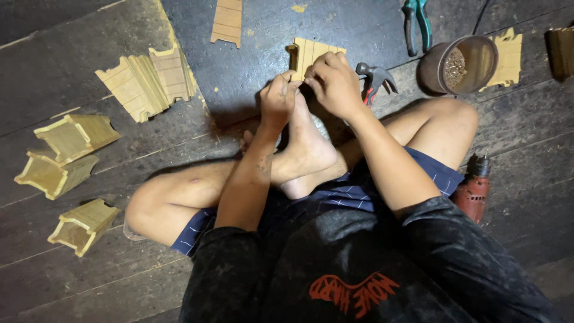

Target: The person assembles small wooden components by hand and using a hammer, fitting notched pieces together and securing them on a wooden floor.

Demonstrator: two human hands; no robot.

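pinching a small unseen part against the slatted bamboo panel (pixel 311 52), left hand (pixel 277 98) and right hand (pixel 335 84) closed tight; slip risk, since only fingertips and foot (pixel 308 140) steady it.

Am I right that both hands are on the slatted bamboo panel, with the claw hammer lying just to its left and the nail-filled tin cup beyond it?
Not quite: the head view shows the claw hammer lying just to the right of the slatted bamboo panel, not its left. The rest holds: the left hand and right hand are on the panel, and the nail-filled tin cup sits beyond the hammer.
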